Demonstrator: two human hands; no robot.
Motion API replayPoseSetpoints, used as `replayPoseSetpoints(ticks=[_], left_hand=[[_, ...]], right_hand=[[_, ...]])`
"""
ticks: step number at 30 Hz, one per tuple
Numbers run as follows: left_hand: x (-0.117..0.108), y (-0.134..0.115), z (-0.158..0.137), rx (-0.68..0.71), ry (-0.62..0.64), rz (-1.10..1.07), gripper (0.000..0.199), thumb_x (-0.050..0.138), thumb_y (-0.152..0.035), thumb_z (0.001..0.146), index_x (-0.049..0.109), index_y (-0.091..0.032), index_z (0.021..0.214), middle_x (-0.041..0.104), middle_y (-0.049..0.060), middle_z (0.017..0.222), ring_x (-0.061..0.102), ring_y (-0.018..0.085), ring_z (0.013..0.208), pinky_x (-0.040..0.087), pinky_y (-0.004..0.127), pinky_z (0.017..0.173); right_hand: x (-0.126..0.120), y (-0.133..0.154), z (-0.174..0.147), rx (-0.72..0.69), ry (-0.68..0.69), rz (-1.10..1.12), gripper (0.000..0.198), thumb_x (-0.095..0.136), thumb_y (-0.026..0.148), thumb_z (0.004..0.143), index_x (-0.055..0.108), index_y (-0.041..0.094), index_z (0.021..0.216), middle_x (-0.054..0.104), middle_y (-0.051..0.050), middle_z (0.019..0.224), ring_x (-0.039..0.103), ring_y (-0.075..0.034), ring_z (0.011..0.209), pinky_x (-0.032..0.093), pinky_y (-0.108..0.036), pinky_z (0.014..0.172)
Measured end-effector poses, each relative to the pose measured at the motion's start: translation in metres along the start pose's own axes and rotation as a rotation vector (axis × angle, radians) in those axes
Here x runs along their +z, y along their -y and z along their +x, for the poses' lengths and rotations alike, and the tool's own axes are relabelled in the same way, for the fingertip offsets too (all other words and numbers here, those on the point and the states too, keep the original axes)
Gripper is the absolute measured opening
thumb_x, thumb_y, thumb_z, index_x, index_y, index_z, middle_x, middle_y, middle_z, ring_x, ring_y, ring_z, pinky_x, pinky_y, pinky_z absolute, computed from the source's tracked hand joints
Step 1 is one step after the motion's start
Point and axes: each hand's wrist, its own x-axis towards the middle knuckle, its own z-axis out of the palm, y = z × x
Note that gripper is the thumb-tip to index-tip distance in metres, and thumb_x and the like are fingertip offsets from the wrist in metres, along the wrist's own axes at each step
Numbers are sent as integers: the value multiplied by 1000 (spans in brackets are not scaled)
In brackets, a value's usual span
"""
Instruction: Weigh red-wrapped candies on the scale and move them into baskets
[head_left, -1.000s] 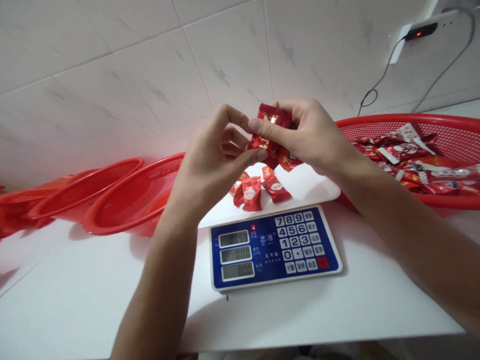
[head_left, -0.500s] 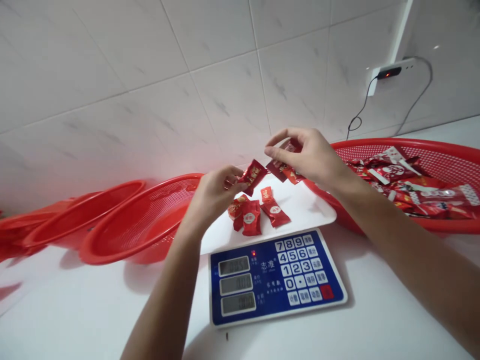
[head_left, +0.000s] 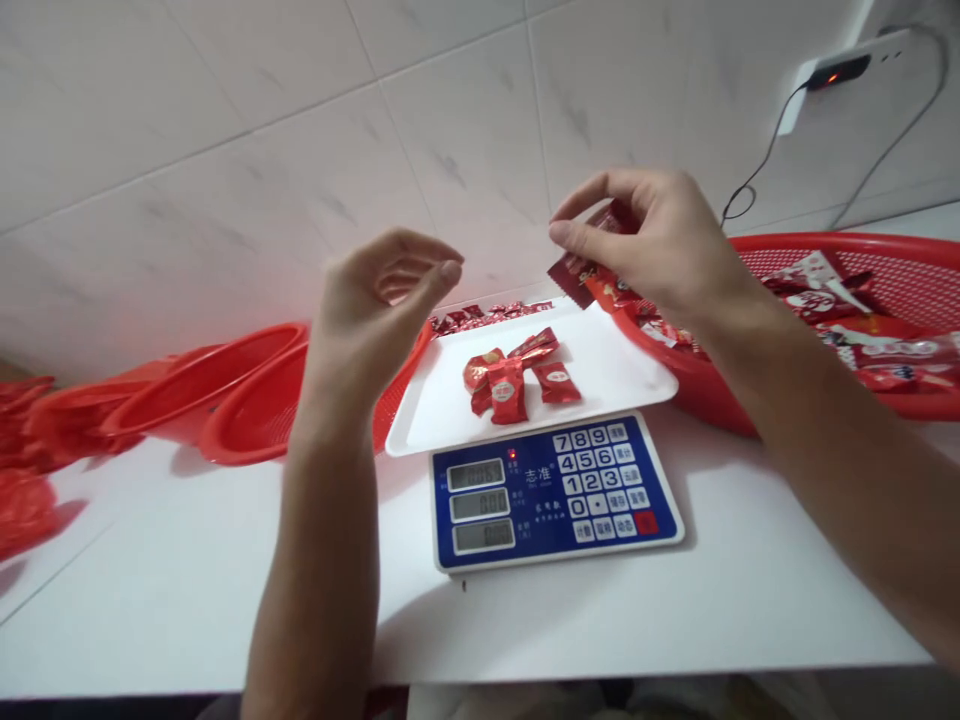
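Packets (head_left: 592,285): red, several pinched in right hand (head_left: 652,250), above scale tray's right edge.
Left hand (head_left: 375,310): raised, fingers loosely curled, empty.
Tray (head_left: 442,400): holds four loose candies (head_left: 514,378).
Basket (head_left: 825,245): right, full of packets.

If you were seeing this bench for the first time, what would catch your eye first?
Probably the blue scale at the centre, with a few red packets on its white tray. Above it, the right hand pinches more red wrappers, while the left hand hangs empty. Red baskets flank both sides.
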Motion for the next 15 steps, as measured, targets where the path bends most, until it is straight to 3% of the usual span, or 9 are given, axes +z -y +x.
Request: replayPoseSetpoints(ticks=[15], left_hand=[[6,-8,-5,55,16,54,5,72,-20,84,73,-22,88,75,-2,86,69,14,86,55,25,83]], right_hand=[[9,-3,-1,-45,-15,-31,4,68,20,91,67,17,94,67,-1,69,63,-14,62,48,-26,57]])
